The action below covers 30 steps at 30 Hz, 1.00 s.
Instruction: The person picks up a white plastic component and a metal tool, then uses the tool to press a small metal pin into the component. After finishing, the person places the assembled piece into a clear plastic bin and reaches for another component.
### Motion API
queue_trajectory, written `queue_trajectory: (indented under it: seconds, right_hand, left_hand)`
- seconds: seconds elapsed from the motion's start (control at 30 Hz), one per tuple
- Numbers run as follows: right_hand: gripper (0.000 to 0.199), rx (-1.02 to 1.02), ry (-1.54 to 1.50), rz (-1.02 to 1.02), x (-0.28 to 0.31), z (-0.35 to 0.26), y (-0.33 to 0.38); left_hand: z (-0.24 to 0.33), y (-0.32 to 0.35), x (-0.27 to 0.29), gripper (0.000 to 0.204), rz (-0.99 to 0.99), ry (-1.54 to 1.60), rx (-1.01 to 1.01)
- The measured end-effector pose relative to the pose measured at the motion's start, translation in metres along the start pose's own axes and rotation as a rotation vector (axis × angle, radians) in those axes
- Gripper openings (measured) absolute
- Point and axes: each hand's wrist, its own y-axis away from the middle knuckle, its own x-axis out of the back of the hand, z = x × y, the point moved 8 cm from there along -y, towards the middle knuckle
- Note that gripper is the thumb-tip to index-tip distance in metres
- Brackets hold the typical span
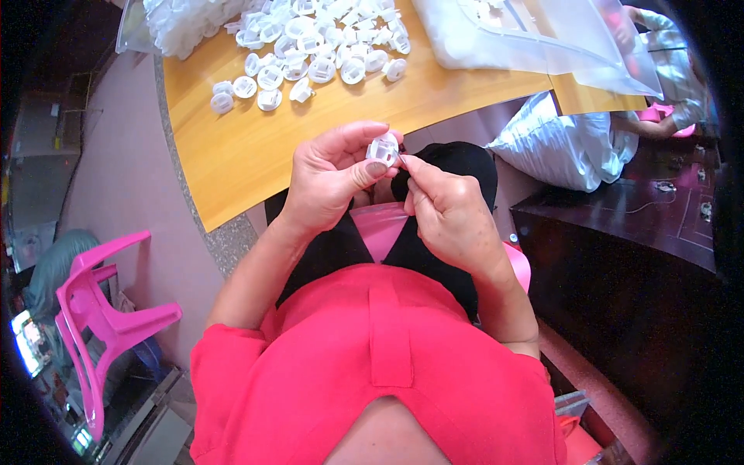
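- The left hand holds a small round white plastic piece with a square-cut opening between thumb and fingers, closed narrowly around its rim.
- The right hand has its thumb and forefinger pinched together at the right edge of that piece; a thin glint shows at their tips, too small to identify.
- The white piece is held above the person's lap, just off the near edge of a yellow wood-toned bench.
- Below the hands are black trousers and a bright red short-sleeved top.
- On the bench, beyond the hands, lies a loose heap of similar white plastic pieces, beside a clear bag of white items.
- To the heap's right sits a translucent plastic tub.
- Farther right, a co-worker's arm reaches toward a bulging white sack.
- At far left stands a pink plastic chair.
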Motion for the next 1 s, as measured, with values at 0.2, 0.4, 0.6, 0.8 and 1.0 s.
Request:
queue_trajectory:
  seconds: [0.2,0.4,0.6,0.8,1.0]
  right_hand:
    - [0.021,-0.024,-0.001,0.007,0.001,0.003,0.003]
    - [0.017,-0.084,-0.155,-0.021,-0.003,0.008,0.003]
    - [0.017,-0.132,-0.195,-0.045,-0.008,0.011,0.003]
    - [0.017,0.054,-0.101,0.027,-0.006,0.0,0.002]
    - [0.018,0.136,0.118,0.04,-0.006,-0.007,0.004]
  left_hand:
    - [0.003,0.003,-0.004,0.041,0.014,-0.072,-0.003]
    - [0.003,0.003,-0.004,0.041,0.019,-0.058,-0.008]
    - [0.003,0.001,-0.005,0.039,0.039,-0.004,-0.018]
    - [0.001,0.001,-0.002,0.036,0.06,0.062,-0.013]
    - [0.003,0.002,-0.003,0.037,0.051,0.024,-0.028]
